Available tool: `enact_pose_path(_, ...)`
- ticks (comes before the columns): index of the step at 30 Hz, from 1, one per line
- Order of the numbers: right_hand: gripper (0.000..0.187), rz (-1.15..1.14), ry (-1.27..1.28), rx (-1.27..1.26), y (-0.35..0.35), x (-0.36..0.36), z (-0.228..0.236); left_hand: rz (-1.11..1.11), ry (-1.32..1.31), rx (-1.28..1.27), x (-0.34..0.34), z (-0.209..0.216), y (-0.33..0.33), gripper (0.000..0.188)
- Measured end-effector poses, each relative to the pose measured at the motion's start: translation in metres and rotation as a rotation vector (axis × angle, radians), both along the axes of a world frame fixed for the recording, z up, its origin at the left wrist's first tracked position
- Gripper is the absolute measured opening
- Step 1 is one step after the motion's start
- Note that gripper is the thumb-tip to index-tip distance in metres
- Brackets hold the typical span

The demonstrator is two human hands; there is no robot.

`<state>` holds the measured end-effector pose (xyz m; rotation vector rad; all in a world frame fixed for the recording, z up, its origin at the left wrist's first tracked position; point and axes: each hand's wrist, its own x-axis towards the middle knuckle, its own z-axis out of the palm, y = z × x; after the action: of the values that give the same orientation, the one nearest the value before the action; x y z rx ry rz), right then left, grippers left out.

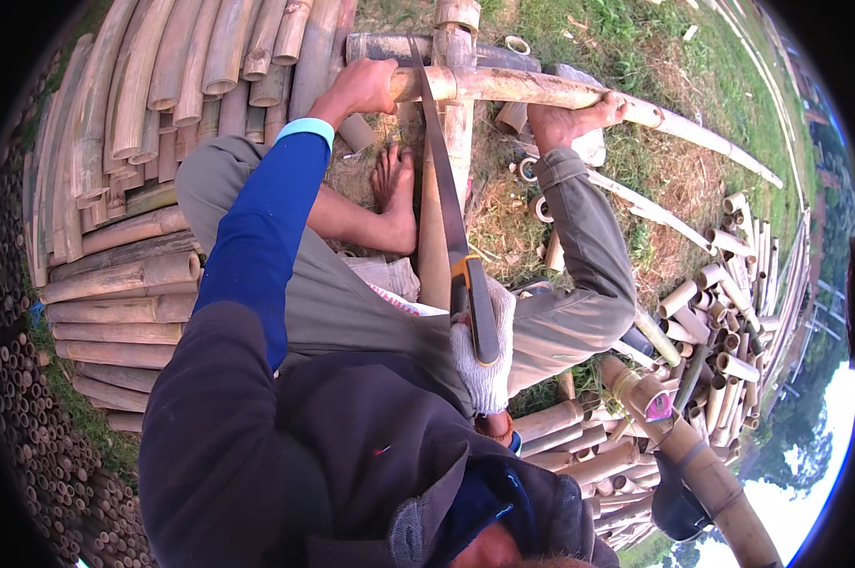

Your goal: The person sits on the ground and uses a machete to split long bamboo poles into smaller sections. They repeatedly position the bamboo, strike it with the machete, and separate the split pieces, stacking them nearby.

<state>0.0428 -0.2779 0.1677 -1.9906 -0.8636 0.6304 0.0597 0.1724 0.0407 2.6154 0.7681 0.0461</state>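
- While the bare left hand (366,85) curls tightly around one end of a long, tan, round bamboo pole (527,88), the saw blade crosses that pole just right of its fingers.
- White-knit-gloved, the right hand (505,327) closes around the black-and-orange handle of a long grey steel handsaw (445,189), well apart from the pole.
- Farther right, the bare right foot (574,121) rests against the pole.

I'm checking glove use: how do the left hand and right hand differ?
The left hand is bare, while the right hand wears a pale knitted glove. The left hand grips the bamboo pole near one end; the right hand grips the saw. Both hands are closed around something.
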Motion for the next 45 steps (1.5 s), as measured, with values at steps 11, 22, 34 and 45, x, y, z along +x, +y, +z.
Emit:
enact_pose_path(11, 0.060, -0.013, 0.058, 0.329, 0.132, 0.060, -0.061, -0.038, -0.018, 0.028, 0.014, -0.011, 0.021, 0.065)
enact_pose_path(22, 0.051, -0.016, -0.063, 0.392, 0.197, 0.096, -0.090, -0.026, 0.035, -0.033, 0.020, 0.009, -0.004, 0.071)
enact_pose_path(34, 0.068, -0.063, 0.085, 0.016, -0.014, -0.006, 0.015, -0.050, 0.085, -0.078, 0.012, -0.005, 0.006, 0.085)
enact_pose_path(45, 0.048, -0.097, -0.023, 0.270, 0.161, 0.074, -0.070, -0.058, 0.115, -0.052, 0.024, 0.001, 0.010, 0.078)
